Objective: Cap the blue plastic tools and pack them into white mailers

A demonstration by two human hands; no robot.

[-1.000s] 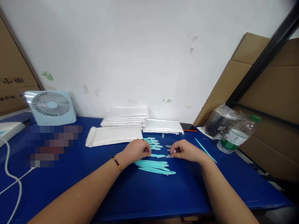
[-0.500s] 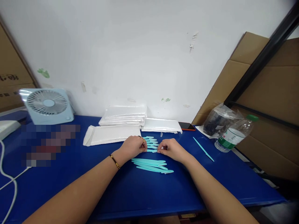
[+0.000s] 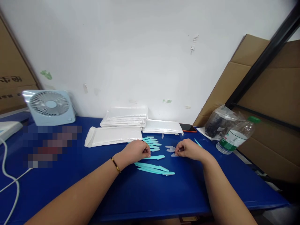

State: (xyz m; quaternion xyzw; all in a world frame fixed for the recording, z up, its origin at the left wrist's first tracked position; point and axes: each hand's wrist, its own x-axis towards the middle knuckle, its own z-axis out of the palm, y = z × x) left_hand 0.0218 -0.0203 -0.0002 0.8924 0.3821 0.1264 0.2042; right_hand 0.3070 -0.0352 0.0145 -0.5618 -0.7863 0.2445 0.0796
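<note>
My left hand [image 3: 137,151] is curled shut on a turquoise plastic knife [image 3: 156,157] whose blade end sticks out to the right above the blue table [image 3: 150,193]. My right hand [image 3: 188,149] is pinched on a small clear cap [image 3: 174,155] beside a few loose clear caps [image 3: 169,147]. A row of turquoise pieces [image 3: 152,143] lies behind my left hand. A small pile of finished turquoise knives [image 3: 154,168] lies in front of both hands. One turquoise knife [image 3: 198,142] shows behind my right hand.
White padded mailers [image 3: 114,136] lie flat and stacked [image 3: 126,117] at the back. A small fan [image 3: 49,107] stands back left, with a white cable [image 3: 9,184] nearby. A phone [image 3: 187,127], a plastic bag [image 3: 221,122], a water bottle [image 3: 235,136] and cardboard [image 3: 262,93] are at the right.
My hands met at the row of turquoise pieces, then drew apart. The left now holds a turquoise knife and the right has gone back to the clear caps.
</note>
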